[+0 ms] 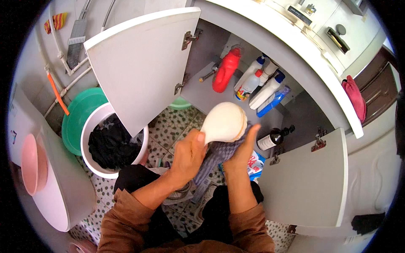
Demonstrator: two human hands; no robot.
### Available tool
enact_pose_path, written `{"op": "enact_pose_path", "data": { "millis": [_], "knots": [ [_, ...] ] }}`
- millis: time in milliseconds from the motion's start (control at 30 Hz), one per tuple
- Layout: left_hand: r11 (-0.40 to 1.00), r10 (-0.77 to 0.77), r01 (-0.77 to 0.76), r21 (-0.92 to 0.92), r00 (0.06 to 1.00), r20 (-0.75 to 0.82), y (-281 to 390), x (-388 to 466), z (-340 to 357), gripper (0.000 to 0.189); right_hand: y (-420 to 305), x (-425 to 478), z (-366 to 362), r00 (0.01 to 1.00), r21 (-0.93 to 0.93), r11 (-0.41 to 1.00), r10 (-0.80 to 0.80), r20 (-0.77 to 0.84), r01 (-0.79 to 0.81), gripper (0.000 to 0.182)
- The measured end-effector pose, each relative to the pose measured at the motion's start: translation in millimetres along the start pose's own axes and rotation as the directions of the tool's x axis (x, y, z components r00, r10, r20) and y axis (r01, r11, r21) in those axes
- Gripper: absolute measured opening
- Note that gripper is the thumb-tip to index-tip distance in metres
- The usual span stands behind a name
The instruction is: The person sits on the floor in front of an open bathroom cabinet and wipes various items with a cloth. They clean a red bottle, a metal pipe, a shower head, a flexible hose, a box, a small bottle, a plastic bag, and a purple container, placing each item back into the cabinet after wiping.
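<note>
My left hand (pixel 189 157) grips the narrow handle of a white, round-headed implement (pixel 223 121). Its head is bulbous, with a yellowish line near the rim; its exact kind is unclear. A grey-blue checked cloth (pixel 207 166) hangs from my right hand (pixel 242 151), which presses part of it to the head's right side. The right thumb points up, and its other fingers are partly hidden. Both hands are in front of an open under-counter cabinet (pixel 202 91). Inside stand a red bottle (pixel 226 70), a clear bottle with a red cap (pixel 249 85) and several white bottles (pixel 266 90).
Open cabinet doors (pixel 142 63) flank me, the right door (pixel 305 180) low. A white bucket (pixel 87 148) of dark wet cloth stands by a green basin (pixel 72 126). A dark bottle (pixel 270 139) and a printed bag (pixel 255 166) are at the right. A pink basin (pixel 33 164) is left.
</note>
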State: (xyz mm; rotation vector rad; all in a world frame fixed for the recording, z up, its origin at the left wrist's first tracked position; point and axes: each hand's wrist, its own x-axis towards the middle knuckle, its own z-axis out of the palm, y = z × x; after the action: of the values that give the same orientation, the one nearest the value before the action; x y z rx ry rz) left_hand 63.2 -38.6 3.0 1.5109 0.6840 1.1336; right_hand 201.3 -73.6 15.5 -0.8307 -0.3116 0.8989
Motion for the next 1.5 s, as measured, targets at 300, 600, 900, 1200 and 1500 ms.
{"op": "enact_pose_path", "data": {
  "millis": [300,600,900,1200,1500],
  "knots": [
    [0.952,-0.305,0.303,0.046,0.923,0.234,2,-5,-6,0.054,-15,-6,-6,0.905,-0.506,0.752,-0.317,0.285,0.423,0.041],
    [0.942,-0.147,0.049,0.331,0.949,0.277,0,-10,-18,0.049,-28,1,-6,0.895,-0.63,0.639,-0.367,0.255,0.441,0.026],
    [0.725,-0.125,-0.324,0.608,0.807,0.578,5,-11,-24,0.044,-37,11,-34,0.944,-0.887,0.345,0.008,0.331,0.308,0.054],
    [0.931,-0.267,0.174,0.32,0.924,0.275,-19,-17,-3,0.055,-2,7,-8,0.772,-0.817,0.005,-0.329,0.544,0.577,0.043],
    [0.724,-0.43,0.425,-0.544,0.894,0.127,-31,14,-8,0.051,22,-5,5,0.779,-0.472,0.682,-0.237,0.58,0.558,0.046]
  ]
}}
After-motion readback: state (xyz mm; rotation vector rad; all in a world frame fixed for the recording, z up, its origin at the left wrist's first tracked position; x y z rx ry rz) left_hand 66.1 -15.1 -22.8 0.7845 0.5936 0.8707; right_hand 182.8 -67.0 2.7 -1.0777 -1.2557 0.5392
